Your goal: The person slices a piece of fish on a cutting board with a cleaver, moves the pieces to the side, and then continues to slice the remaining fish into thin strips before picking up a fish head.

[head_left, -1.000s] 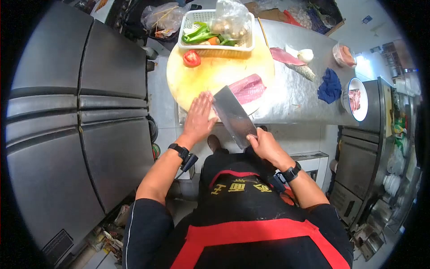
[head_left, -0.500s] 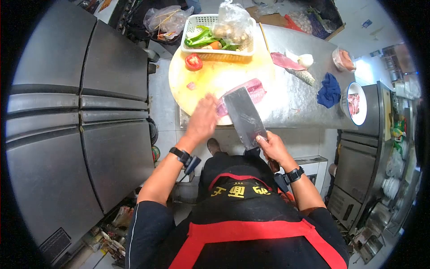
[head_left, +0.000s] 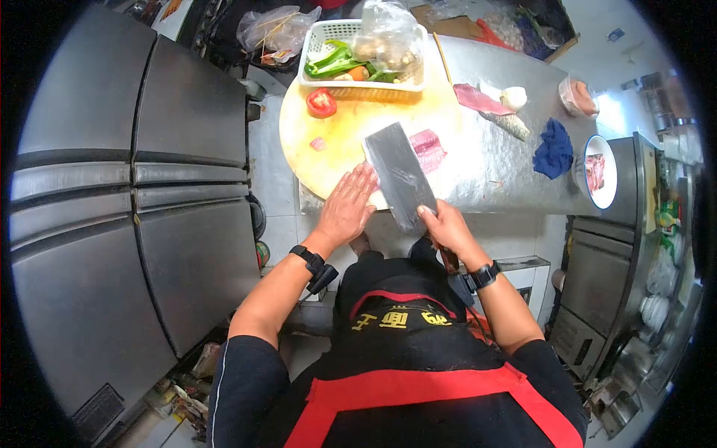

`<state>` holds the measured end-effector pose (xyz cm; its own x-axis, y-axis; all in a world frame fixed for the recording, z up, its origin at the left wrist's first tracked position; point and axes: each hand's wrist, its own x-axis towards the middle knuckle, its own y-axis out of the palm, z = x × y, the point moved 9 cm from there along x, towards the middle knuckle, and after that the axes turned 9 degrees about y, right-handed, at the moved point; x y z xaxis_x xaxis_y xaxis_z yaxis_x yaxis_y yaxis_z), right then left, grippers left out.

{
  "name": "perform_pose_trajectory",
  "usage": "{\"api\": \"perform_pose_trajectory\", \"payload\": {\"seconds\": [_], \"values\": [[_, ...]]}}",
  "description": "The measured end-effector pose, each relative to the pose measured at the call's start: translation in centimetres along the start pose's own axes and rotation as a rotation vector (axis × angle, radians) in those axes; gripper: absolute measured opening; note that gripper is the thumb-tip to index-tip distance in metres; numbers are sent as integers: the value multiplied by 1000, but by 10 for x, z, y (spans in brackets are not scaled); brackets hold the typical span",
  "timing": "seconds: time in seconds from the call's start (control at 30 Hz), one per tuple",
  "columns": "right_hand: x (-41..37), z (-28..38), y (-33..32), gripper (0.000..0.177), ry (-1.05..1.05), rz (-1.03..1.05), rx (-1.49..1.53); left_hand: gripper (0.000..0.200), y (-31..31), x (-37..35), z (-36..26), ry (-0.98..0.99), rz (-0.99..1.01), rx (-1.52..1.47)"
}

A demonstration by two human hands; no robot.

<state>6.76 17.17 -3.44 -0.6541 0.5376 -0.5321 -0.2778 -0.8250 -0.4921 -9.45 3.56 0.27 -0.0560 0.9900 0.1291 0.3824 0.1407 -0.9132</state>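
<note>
In my right hand (head_left: 446, 225) is the handle of a broad cleaver (head_left: 401, 172), its blade angled up and left over the front of the round cutting board (head_left: 306, 160). My left hand (head_left: 349, 196) lies flat with outstretched fingers at the board's front edge, just left of the blade, overlapping a pink piece of meat there. More of the pink meat (head_left: 428, 149) shows to the right of the blade; the part between is hidden behind the cleaver. A small pink scrap (head_left: 318, 143) and a cut tomato (head_left: 321, 104) sit farther left on the board.
A white plastic basket (head_left: 305, 78) with green peppers and a plastic bag stands at the board's back. On the metal table lie a fish piece (head_left: 508, 125), a blue cloth (head_left: 553, 149), a bowl (head_left: 612, 173) of meat and a plastic container (head_left: 578, 98). Steel refrigerators (head_left: 75, 261) stand left.
My left hand has come down from a blurred, raised pose to lie flat beside the meat. The cleaver has shifted slightly up and left, still in my right hand.
</note>
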Motion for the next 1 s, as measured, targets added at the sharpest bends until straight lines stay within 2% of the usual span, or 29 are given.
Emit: {"api": "perform_pose_trajectory", "payload": {"seconds": [0.13,0.2,0.33,0.4,0.5,0.57,0.6,0.67,0.7,0.77,0.8,0.83,0.9,0.93,1.0], "values": [[-13,5,-10,38,62,-3,7,67,3,0,1,-10,-2,37],[-44,7,-11,42,169,107,144,67,4,-3,2,-18,7,45],[-41,-4,-2,45,210,124,148,66,2,-1,3,-1,10,3],[-8,3,0,44,79,41,74,65,0,0,0,-3,8,-18],[8,16,0,45,86,-47,4,62,2,-6,-1,-18,36,-28],[5,-3,0,48,-12,-90,1,55,-4,-9,8,-17,-64,-70],[-2,-12,-2,49,69,-42,40,55,-7,-18,11,-22,-68,-66],[-18,0,-13,53,195,46,117,48,-56,-50,37,-151,-577,-221],[-9,-9,-11,53,197,40,122,48,-63,-44,40,-144,-574,-223],[4,-19,-11,53,17,-76,-31,43,-84,-32,25,-42,-541,-10],[5,-15,-12,53,64,-24,-5,47,-70,-18,24,3,-425,23],[6,-5,-19,53,52,-34,-6,47,-74,-2,22,11,-435,32],[-4,-8,-16,53,142,17,5,56,-42,25,9,45,-76,28],[-5,-11,-15,53,138,14,1,56,-40,30,11,46,-82,29],[-10,-6,-16,52,30,-56,-38,62,-19,36,10,125,73,2]]}}
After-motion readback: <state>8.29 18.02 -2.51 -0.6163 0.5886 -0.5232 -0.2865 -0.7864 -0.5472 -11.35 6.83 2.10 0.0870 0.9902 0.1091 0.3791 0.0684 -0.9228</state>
